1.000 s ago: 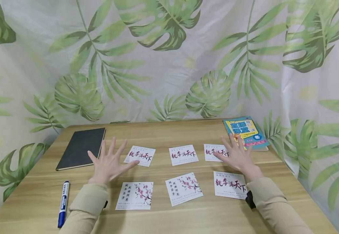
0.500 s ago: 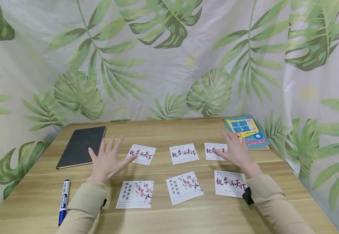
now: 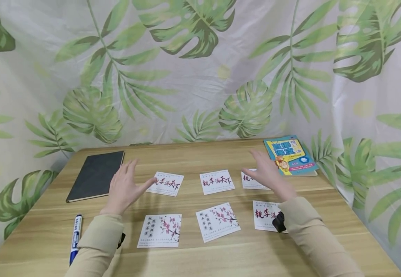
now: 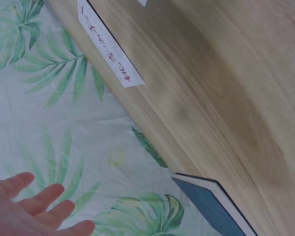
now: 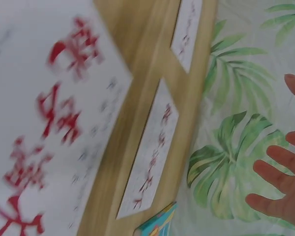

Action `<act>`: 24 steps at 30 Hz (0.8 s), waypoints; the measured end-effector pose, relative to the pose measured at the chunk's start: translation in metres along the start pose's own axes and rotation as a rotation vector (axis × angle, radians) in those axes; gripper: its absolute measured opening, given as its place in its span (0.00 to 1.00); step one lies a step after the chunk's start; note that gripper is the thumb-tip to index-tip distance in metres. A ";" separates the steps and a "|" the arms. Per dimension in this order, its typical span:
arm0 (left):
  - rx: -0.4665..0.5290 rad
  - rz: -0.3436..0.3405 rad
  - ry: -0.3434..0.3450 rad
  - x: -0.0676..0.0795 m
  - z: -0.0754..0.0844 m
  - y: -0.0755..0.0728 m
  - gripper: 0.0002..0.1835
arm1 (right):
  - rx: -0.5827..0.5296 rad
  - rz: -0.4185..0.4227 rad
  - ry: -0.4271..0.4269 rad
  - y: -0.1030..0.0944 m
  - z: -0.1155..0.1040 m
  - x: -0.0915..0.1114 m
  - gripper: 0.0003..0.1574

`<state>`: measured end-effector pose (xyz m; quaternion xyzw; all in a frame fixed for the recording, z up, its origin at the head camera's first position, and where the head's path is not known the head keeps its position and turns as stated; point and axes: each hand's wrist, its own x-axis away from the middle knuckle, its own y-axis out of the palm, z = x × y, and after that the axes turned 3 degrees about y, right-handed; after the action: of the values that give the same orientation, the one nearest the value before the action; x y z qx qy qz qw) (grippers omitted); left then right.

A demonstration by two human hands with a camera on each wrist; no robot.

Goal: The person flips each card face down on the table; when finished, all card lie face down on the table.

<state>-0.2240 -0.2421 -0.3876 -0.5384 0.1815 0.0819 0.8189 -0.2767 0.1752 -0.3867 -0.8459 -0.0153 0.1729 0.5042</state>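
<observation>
My left hand (image 3: 125,189) hovers over the table between the black notebook and the back-left card (image 3: 166,184), its thumb overlapping that card's edge in the head view. My right hand (image 3: 267,171) is raised in front of the back-right card (image 3: 252,181) and partly hides it. Neither hand holds anything; their fingers are extended. A back-middle card (image 3: 217,182) carries red lettering, as does the front-right card (image 3: 264,215), partly covered by the right wrist. The front-left card (image 3: 159,231) and front-middle card (image 3: 218,222) show pink blossoms and dark characters.
A black notebook (image 3: 95,176) lies at the back left of the wooden table (image 3: 200,261). In front of it is a blue-and-white marker (image 3: 76,238), partly behind the left sleeve. A colourful book (image 3: 290,156) sits at the back right. A leaf-patterned curtain (image 3: 193,77) hangs behind.
Both hands have turned from palms down with spread fingers to a more sideways pose. The right hand has shifted left, uncovering more of the colourful book. The cards have stayed put.
</observation>
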 end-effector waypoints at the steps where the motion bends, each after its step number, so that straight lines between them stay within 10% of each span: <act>1: 0.015 0.007 -0.002 0.000 0.000 0.000 0.47 | -0.021 -0.011 -0.004 0.000 -0.004 -0.002 0.44; 24: 0.260 -0.062 -0.153 -0.008 -0.003 -0.002 0.32 | -0.336 -0.199 0.062 0.032 -0.068 -0.040 0.28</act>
<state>-0.2312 -0.2454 -0.3841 -0.4252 0.1108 0.0733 0.8953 -0.2985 0.0944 -0.3735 -0.9174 -0.1121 0.0911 0.3709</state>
